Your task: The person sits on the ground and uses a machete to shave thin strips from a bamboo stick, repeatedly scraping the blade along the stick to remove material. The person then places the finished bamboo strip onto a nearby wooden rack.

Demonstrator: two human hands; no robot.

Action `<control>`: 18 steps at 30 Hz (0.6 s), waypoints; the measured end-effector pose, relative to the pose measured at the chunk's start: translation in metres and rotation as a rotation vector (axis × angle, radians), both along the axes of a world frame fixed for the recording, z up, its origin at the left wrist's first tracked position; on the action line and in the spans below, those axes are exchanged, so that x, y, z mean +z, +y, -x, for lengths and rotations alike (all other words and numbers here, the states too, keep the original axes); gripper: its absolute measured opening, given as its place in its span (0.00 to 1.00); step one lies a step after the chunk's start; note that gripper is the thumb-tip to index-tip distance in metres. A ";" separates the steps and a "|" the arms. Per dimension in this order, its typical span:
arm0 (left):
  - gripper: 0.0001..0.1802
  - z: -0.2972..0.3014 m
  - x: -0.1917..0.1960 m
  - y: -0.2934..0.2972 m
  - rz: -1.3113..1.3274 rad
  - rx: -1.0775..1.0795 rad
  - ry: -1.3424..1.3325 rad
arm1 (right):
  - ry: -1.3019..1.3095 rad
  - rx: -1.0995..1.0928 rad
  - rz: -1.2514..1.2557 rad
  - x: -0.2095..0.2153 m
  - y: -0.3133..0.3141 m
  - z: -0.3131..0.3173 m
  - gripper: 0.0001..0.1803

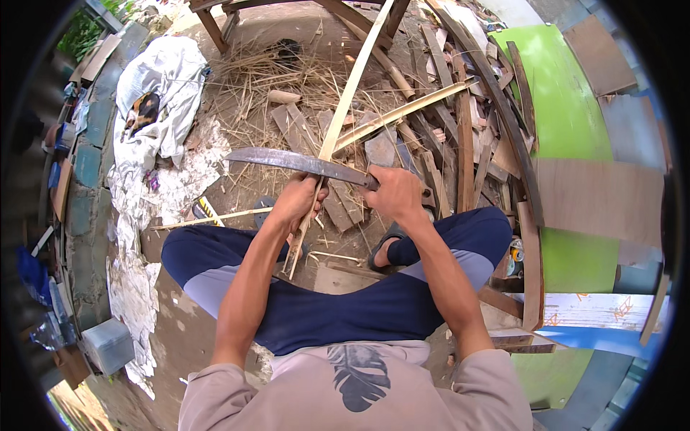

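Observation:
My right hand (397, 194) is closed around the handle of a machete (280, 159). Its long, slightly curved blade points left and lies across a pale bamboo strip (352, 79). Just below the blade, my left hand (298, 201) grips that strip, whose near end shows split pieces between my knees. The strip's far end slants up and right toward a wooden bench (338, 8). Another split bamboo length (402, 113) lies beyond the blade, angled to the right. A thin bamboo sliver (215, 218) sits by my left knee.
Shavings (251, 75) litter the ground ahead. Scrap wood (463, 144) is heaped at the right, beside green panels (568, 100). At the left, what looks like a calico cat (144, 111) lies on white cloth (169, 68), near a block wall (83, 208) and a clear plastic container (108, 345).

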State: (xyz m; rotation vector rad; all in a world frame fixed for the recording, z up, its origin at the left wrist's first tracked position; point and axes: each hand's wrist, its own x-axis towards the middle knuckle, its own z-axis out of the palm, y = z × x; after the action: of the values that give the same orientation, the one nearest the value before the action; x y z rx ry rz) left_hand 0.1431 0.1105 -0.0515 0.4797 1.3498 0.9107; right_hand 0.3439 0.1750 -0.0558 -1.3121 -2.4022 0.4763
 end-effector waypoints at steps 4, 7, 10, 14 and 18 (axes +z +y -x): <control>0.16 0.000 -0.003 0.003 0.006 -0.018 0.056 | -0.014 -0.019 -0.041 -0.005 0.004 0.001 0.13; 0.16 0.000 0.000 0.012 0.064 0.014 0.044 | -0.017 0.004 -0.031 -0.005 0.007 0.003 0.13; 0.15 0.001 0.000 0.013 0.018 -0.030 -0.002 | -0.024 0.032 -0.040 -0.007 0.007 0.005 0.12; 0.15 0.004 -0.009 0.016 0.009 -0.028 -0.020 | -0.049 -0.022 -0.025 -0.010 0.021 0.006 0.13; 0.16 0.006 -0.007 0.014 0.056 0.005 -0.066 | -0.056 0.036 -0.028 -0.020 0.014 0.009 0.12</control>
State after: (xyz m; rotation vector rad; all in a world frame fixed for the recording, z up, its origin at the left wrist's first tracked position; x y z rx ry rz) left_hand 0.1372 0.1245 -0.0581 0.4003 1.3136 0.8831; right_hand 0.3349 0.1894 -0.0755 -1.2884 -2.4730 0.4200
